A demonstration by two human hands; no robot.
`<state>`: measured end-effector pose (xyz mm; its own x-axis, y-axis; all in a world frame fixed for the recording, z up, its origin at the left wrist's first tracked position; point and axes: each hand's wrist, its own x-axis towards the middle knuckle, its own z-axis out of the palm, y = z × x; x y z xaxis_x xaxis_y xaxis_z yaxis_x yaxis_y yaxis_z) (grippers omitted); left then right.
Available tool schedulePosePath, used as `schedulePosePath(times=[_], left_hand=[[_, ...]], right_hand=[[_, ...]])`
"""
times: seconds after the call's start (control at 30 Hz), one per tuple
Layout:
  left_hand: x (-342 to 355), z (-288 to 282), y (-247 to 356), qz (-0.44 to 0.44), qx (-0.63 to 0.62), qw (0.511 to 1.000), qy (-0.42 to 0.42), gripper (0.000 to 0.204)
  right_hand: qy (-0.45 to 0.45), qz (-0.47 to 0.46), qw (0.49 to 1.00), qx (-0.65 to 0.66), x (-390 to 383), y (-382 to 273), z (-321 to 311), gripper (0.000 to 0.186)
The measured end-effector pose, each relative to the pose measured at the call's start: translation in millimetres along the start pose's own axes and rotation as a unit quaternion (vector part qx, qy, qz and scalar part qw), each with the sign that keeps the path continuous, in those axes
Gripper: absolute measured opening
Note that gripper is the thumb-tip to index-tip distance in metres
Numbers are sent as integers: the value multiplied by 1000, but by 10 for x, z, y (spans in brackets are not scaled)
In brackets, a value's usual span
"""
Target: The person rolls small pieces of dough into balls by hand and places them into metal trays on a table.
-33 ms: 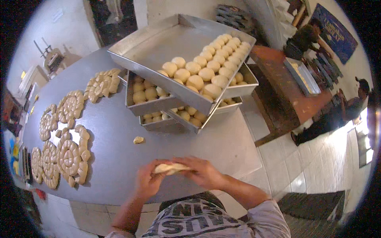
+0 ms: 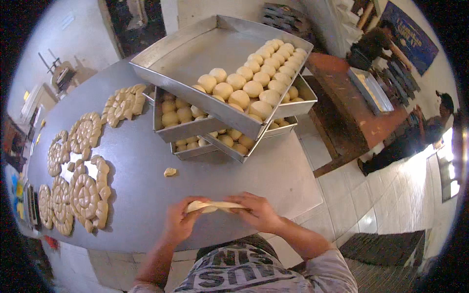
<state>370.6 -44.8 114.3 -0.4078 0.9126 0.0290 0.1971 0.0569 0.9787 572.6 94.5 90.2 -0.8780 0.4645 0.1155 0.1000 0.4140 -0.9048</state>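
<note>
Between my hands, over the near edge of the metal table, a pale strip of dough is stretched sideways. My left hand grips its left end, and my right hand pinches the right end. A small scrap of dough lies on the table just beyond my hands. Farther off stands a crisscross stack of metal trays. The top tray is tilted in view and holds rows of round dough balls along its right side; lower trays hold more balls.
Coils of portioned dough cover the table's left side. To the right is a reddish-brown table with a long tray on it. Two people work beyond it. A dark mat lies on the tiled floor at the lower right.
The dough between my hands has become longer and thinner. My right hand has shifted slightly right, away from my left hand.
</note>
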Motion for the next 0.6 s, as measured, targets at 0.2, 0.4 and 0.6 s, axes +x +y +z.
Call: schedulePosePath(times=[0.2, 0.4, 0.6], left_hand=[[-39, -641, -511, -124, -289, 941, 124, 15], [94, -363, -586, -154, -200, 965, 63, 7], [-6, -550, -739, -132, -122, 981, 76, 25]], right_hand=[[127, 91, 854, -495, -161, 625, -363, 48], [85, 90, 924, -360, 253, 673, 52, 33], [339, 120, 805, -472, 270, 1153, -787, 27]])
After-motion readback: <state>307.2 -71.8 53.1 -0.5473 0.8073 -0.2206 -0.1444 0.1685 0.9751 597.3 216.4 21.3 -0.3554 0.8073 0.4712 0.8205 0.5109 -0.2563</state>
